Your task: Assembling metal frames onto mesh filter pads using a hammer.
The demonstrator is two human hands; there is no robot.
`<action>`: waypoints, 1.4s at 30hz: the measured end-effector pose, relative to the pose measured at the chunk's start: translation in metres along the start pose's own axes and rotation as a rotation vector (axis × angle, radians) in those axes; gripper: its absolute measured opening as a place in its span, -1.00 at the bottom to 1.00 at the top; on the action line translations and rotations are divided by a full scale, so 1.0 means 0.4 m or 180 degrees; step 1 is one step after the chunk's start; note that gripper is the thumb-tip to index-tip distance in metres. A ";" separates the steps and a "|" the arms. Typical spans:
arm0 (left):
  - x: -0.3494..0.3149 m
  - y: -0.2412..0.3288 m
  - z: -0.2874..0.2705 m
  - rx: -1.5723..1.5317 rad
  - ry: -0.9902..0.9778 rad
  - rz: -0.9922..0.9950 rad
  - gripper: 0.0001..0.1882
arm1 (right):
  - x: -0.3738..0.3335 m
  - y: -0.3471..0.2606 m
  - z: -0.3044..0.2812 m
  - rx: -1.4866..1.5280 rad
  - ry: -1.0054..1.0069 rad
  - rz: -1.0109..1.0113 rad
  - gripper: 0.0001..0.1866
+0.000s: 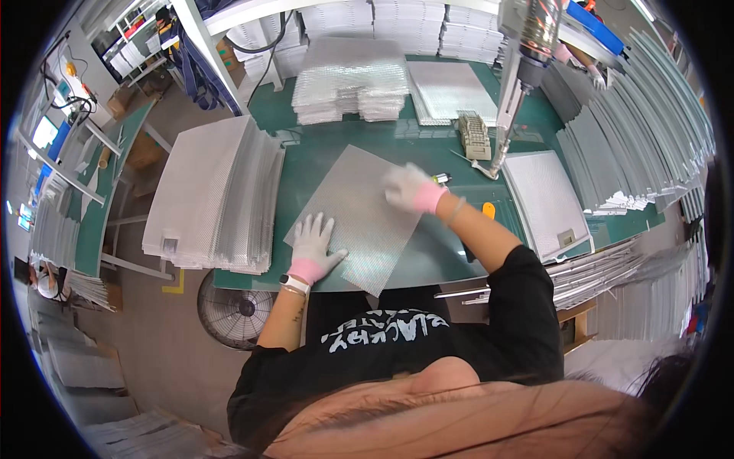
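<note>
A grey sheet with a fine mesh-like surface point(359, 206) lies turned at an angle on the green table, its near corner reaching past the front edge. My left hand point(315, 246), in a white glove with a pink cuff, rests flat on the sheet's left part with the fingers spread. Over the sheet's upper right edge is my right hand point(409, 189), gloved the same way. Motion blurs its fingers, and whether it holds anything is hidden. Just beyond that wrist lies a small green and white object point(441, 179), its kind unclear.
Stacked panels point(202, 191) stand at the left, with wrapped panels point(352, 80) at the back. A hanging power driver point(535, 46) comes down near a beige slotted block point(474, 136). To the right are a panel pile point(547, 199), an orange oval piece point(488, 209) and upright panels point(634, 130). A fan point(235, 306) stands below left.
</note>
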State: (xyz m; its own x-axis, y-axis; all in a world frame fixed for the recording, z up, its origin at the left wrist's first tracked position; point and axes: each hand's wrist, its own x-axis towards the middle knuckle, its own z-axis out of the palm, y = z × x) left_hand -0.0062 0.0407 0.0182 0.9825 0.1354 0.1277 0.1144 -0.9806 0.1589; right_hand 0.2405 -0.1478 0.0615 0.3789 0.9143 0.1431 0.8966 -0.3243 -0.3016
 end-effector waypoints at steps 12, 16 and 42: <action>-0.121 0.031 0.122 -0.0832 -0.0069 -0.1326 -0.13 | 0.455 0.134 -0.310 -0.0700 0.1225 0.2594 -0.32; -0.084 0.047 0.118 -0.2176 0.0440 -0.1211 -0.21 | 0.475 0.195 -0.367 -0.0127 0.2179 0.1926 -0.35; -0.034 0.018 -0.016 -0.0808 0.1125 -0.0666 -0.08 | -0.276 -0.208 0.138 0.1105 0.1045 0.1713 -0.14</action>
State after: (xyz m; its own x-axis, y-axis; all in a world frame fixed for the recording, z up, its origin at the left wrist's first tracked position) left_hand -0.0196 0.0326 0.0238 0.8272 0.4089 0.3855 0.2216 -0.8677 0.4450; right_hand 0.1115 -0.2083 0.0187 0.8461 0.5114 0.1500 0.4621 -0.5638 -0.6846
